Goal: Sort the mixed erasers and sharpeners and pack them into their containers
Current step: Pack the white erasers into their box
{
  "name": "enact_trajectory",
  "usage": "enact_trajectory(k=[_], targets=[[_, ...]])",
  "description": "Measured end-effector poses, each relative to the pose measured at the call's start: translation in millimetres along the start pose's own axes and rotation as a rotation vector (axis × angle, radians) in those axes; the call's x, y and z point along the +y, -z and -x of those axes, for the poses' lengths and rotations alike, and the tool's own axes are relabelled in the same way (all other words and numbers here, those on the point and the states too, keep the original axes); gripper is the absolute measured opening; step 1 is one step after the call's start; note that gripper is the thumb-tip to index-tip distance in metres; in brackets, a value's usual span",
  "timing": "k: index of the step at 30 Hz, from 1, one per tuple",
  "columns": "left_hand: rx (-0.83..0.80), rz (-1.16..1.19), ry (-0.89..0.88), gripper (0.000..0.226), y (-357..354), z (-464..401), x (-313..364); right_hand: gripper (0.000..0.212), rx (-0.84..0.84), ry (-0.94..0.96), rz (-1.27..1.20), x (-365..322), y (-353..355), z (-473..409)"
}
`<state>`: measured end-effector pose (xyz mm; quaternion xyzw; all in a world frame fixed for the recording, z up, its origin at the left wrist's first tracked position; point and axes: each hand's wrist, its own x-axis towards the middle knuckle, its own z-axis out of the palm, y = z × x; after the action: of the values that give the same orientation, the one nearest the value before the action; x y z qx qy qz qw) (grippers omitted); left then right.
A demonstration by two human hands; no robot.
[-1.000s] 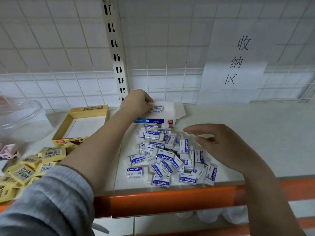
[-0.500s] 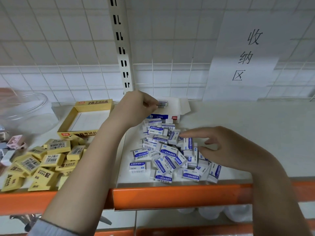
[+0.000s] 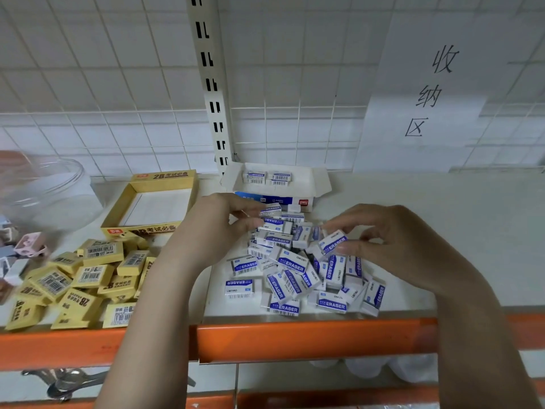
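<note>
A heap of white-and-blue erasers (image 3: 298, 273) lies on the shelf. My left hand (image 3: 218, 228) pinches one white-and-blue eraser (image 3: 270, 211) at the heap's far edge. My right hand (image 3: 395, 246) pinches another white-and-blue eraser (image 3: 334, 242) above the heap's right side. Behind the heap stands the open white-and-blue box (image 3: 277, 188) with two erasers (image 3: 269, 177) in it. Yellow 2B erasers (image 3: 85, 278) are piled at the left, before the open yellow box (image 3: 165, 180). Pastel sharpeners (image 3: 31, 245) lie at the far left.
A clear plastic jar (image 3: 44, 190) stands at the far left. The orange shelf rail (image 3: 295, 338) runs along the front edge. A wire grid and a paper sign (image 3: 433, 93) back the shelf. Bare shelf surface (image 3: 457, 231) stretches to the right.
My left hand put an eraser into the white box and came back to the heap, pinching another. My right hand lifted an eraser from the heap.
</note>
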<state>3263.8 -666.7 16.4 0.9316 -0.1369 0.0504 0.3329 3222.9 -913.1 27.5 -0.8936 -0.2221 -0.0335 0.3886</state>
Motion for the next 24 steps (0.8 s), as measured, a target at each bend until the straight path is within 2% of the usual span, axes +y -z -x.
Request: enact_trajectory(k=[6,9,13,18,24], targets=[[-0.123,0.011,0.019,0.029,-1,1,1,0.032,0.263,0.019,-0.069,-1,4,-11],[-0.122,0.02,0.037,0.03,-3,0,-1,0.029,0.319,0.005,-0.112,0,0,-24],[-0.028,-0.009,0.034,0.025,-6,-1,-4,0.018,0.306,-0.04,-0.026,2,-2,-45],[0.085,0.012,0.005,0.016,3,-1,-3,0.017,0.319,-0.075,0.208,17,3,-95],[0.105,0.098,0.029,0.017,6,2,-6,0.02,0.156,-0.188,0.446,39,-9,-137]])
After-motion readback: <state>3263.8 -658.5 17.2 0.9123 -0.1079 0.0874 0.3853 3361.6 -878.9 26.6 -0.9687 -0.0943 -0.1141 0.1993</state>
